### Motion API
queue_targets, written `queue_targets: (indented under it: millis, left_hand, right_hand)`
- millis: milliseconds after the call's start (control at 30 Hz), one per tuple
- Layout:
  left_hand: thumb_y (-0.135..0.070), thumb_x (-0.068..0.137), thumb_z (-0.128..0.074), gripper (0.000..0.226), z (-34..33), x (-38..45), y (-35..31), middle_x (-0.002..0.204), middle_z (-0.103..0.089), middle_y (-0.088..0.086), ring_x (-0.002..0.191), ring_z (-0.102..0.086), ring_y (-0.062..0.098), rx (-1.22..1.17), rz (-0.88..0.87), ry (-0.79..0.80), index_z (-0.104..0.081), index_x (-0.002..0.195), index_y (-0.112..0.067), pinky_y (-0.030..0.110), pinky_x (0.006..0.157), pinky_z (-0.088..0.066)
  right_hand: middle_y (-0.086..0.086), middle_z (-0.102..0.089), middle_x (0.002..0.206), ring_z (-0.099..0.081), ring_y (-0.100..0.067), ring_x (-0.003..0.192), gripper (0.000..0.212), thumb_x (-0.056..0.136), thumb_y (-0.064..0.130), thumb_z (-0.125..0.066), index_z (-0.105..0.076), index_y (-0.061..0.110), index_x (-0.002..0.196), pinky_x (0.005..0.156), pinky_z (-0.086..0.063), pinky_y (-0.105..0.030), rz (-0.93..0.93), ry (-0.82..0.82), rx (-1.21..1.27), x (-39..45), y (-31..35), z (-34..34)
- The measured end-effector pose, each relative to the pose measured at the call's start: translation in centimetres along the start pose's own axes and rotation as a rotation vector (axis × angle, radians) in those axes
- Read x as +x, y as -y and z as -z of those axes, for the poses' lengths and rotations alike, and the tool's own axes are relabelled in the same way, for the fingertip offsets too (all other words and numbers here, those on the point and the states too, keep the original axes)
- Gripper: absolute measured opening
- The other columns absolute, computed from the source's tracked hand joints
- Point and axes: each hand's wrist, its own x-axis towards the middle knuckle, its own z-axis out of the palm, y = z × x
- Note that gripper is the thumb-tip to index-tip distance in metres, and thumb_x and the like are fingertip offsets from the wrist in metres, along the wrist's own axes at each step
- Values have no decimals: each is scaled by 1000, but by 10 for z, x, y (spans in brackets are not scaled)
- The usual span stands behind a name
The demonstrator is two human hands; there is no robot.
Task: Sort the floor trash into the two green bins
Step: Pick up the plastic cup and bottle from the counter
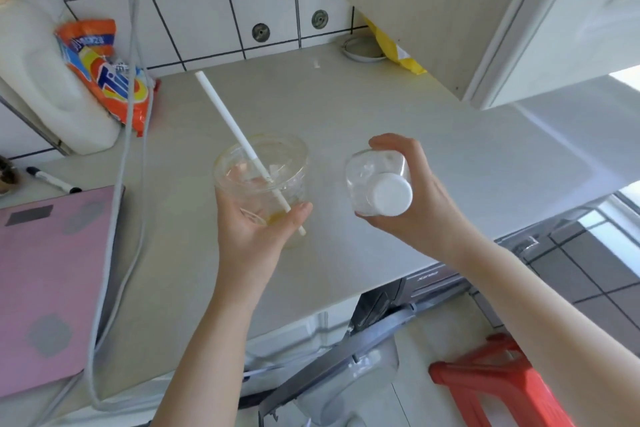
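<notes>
My left hand (258, 229) grips a clear plastic cup (263, 166) from below. The cup holds a white straw (228, 118) that leans up to the left, and a little yellow liquid sits at its bottom. My right hand (422, 194) grips a clear plastic bottle (370, 173) with a white cap (391, 198), cap pointing toward me. Both are held just above a pale countertop (346, 107). No green bins are in view.
An orange detergent bag (104, 73) and a white jug (45, 73) stand at the back left. A pink scale (45, 288) and a marker (52, 180) lie at left. A grey cable (131, 135) hangs down. A red stool (491, 374) stands on the floor at lower right.
</notes>
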Motion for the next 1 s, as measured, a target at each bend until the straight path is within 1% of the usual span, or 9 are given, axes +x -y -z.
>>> queue_targets:
  millis: [100, 200, 367, 400, 533, 667, 833, 933, 1000]
  left_hand:
    - [5, 65, -79, 75, -7, -5, -5, 121, -61, 10, 98, -66, 13, -32, -12, 75, -42, 127, -14, 18, 67, -53]
    - [3, 63, -82, 76, -13, -10, -8, 122, -60, 12, 100, -67, 17, -32, -7, 143, -44, 124, -20, 18, 71, -53]
    - [-4, 54, -88, 87, -36, -30, -14, 120, -56, 0, 111, -60, 17, -40, 9, 333, -45, 128, -21, 14, 68, -53]
    - [-7, 53, -88, 89, -41, -34, -14, 118, -56, -4, 113, -59, 18, -30, 10, 376, -44, 129, -21, 17, 71, -54]
    - [-29, 51, -90, 89, -58, -56, -12, 116, -59, -11, 116, -58, 17, 72, -10, 563, -45, 128, -29, 47, 93, -51]
    - [-28, 52, -90, 92, -82, -93, -4, 116, -61, -12, 111, -60, 10, 112, -1, 753, -44, 132, -22, 28, 87, -53]
    - [-6, 58, -87, 78, -117, -151, 18, 115, -65, -8, 105, -62, 0, 132, 62, 1079, -50, 126, -17, 7, 77, -48]
    - [-3, 60, -87, 80, -136, -189, 33, 116, -64, -10, 105, -62, 0, 160, 113, 1221, -49, 128, -18, 5, 71, -47]
    - [-4, 59, -88, 77, -148, -215, 43, 110, -67, -14, 103, -63, 0, 183, 133, 1317, -51, 124, -24, 7, 71, -48]
  right_hand:
    - [24, -46, 129, -49, -5, 120, 81, 66, 23, -85, -33, 41, 126, 102, -43, -32, -106, -65, 118, -23, 10, 3]
    - [16, -56, 124, -53, -6, 118, 70, 71, 27, -82, -44, 28, 130, 102, -46, -36, -191, -72, 220, -45, 19, 6]
    - [12, -59, 124, -53, -9, 121, 65, 75, 17, -79, -47, 21, 131, 103, -44, -34, -246, -294, 277, -96, 33, 19]
    - [11, -58, 124, -53, -9, 121, 66, 74, 17, -80, -47, 21, 131, 103, -45, -35, -266, -332, 268, -106, 35, 21]
    - [5, -60, 124, -57, -11, 117, 68, 73, 25, -79, -47, 20, 132, 99, -48, -36, -383, -462, 225, -156, 39, 22]
    - [3, -65, 114, -64, -13, 103, 62, 74, 22, -80, -50, 15, 128, 86, -55, -39, -499, -605, 185, -215, 39, 20]
    - [3, -63, 112, -62, -15, 105, 58, 72, 24, -79, -50, 22, 122, 90, -52, -39, -640, -827, 162, -297, 38, 14]
    - [6, -59, 109, -60, -11, 103, 62, 68, 31, -80, -49, 23, 121, 86, -50, -30, -745, -957, 149, -347, 40, 6]
    - [4, -58, 111, -60, -13, 105, 65, 64, 40, -78, -49, 26, 120, 89, -51, -36, -827, -1049, 154, -382, 39, -1]
